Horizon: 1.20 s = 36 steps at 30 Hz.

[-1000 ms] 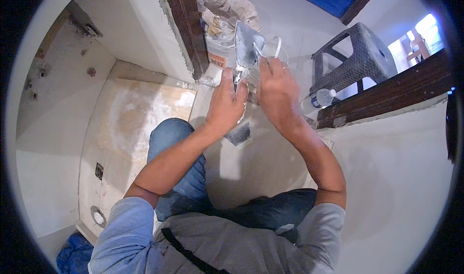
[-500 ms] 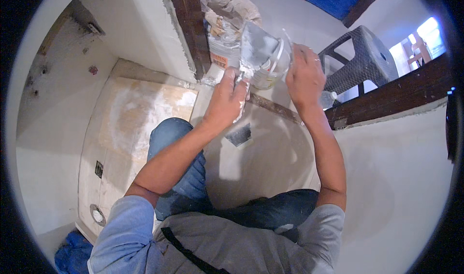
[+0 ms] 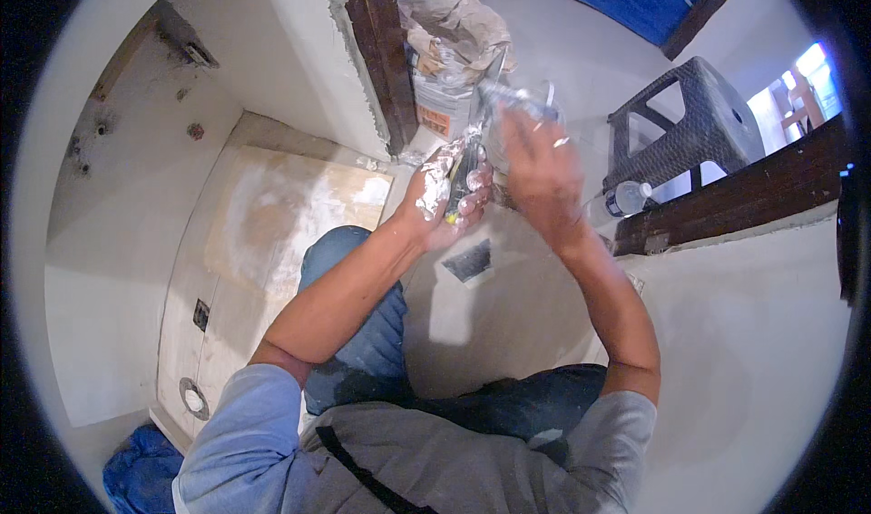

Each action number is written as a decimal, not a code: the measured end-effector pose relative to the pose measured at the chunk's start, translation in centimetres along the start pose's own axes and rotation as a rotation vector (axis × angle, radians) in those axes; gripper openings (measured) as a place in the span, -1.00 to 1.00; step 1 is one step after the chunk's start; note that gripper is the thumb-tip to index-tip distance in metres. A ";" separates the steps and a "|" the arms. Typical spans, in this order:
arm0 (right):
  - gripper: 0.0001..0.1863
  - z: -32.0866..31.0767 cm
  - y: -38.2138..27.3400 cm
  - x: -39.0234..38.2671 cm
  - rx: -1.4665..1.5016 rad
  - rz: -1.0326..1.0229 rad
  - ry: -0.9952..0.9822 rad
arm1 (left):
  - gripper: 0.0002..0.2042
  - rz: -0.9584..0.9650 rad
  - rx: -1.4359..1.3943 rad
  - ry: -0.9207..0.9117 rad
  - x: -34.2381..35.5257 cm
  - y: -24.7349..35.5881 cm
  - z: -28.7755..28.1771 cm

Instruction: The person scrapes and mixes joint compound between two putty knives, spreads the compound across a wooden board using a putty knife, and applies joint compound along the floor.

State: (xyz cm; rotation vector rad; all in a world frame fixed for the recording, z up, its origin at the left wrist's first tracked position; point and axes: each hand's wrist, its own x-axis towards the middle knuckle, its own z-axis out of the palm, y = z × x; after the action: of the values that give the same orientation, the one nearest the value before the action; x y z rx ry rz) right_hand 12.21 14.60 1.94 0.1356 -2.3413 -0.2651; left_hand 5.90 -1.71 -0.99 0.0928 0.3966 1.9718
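My left hand (image 3: 445,187), smeared with white paste, is wrapped round the dark handle of a putty knife (image 3: 465,176) with a yellow end. The knife's blade points away from me and turns nearly edge-on. My right hand (image 3: 543,165) is beside the blade, its fingers blurred by motion and spotted with white. A blurred grey flat edge (image 3: 519,97) shows at the right fingertips; whether that hand holds it, I cannot tell. The pale bucket behind is mostly hidden by my right hand.
An open paper sack (image 3: 454,38) stands beyond my hands, next to a dark wooden post (image 3: 372,51). To the right are a dark plastic stool (image 3: 685,119) and a clear bottle (image 3: 626,198). A white-smeared board (image 3: 290,205) lies at left. A dark patch (image 3: 468,262) marks the floor.
The putty knife has turned from showing its broad face to nearly edge-on. My right hand has swung left, close to the blade, covering the bucket. The view has shifted slightly.
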 end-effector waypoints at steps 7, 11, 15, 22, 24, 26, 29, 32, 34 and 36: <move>-0.46 -1.1 4.7 1.0 0.131 0.163 0.172 | -0.67 -0.127 -0.040 -0.046 -0.5 0.8 0.5; -0.54 -1.4 3.4 0.2 0.256 0.055 0.189 | -0.66 -0.155 -0.149 -0.214 -0.1 1.8 0.6; -0.56 -1.4 2.8 -0.4 0.275 -0.001 0.174 | -0.59 0.067 0.077 0.011 -0.3 2.0 2.1; -0.53 -1.8 1.0 -0.1 0.239 -0.083 0.096 | -0.60 0.207 0.353 0.093 0.0 1.7 1.5; -0.51 -2.3 0.6 0.1 0.233 -0.091 0.053 | -0.62 0.239 0.432 0.125 -0.3 1.8 1.7; -0.52 -2.4 0.4 0.1 0.236 -0.069 0.053 | -0.61 0.244 0.487 0.137 -0.4 2.3 1.4; -0.54 -2.5 0.7 0.0 0.217 -0.034 0.048 | -0.61 0.253 0.554 0.119 -0.4 2.5 1.1; -0.55 -3.6 1.3 0.8 0.187 -0.022 0.061 | -0.60 0.268 0.585 0.117 -0.4 2.6 1.0; -0.56 -4.0 2.2 1.2 0.166 -0.023 0.075 | -0.60 0.273 0.601 0.133 -0.4 2.6 0.9; -0.64 -3.8 3.6 1.5 0.363 0.039 0.236 | -0.60 0.236 0.586 0.164 -0.4 2.5 1.0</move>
State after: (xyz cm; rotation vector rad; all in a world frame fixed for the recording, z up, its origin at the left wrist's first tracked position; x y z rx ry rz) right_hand 13.78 17.31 6.41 0.2814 -2.1328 0.1897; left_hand 4.13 -2.77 0.78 0.3659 1.1065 2.0402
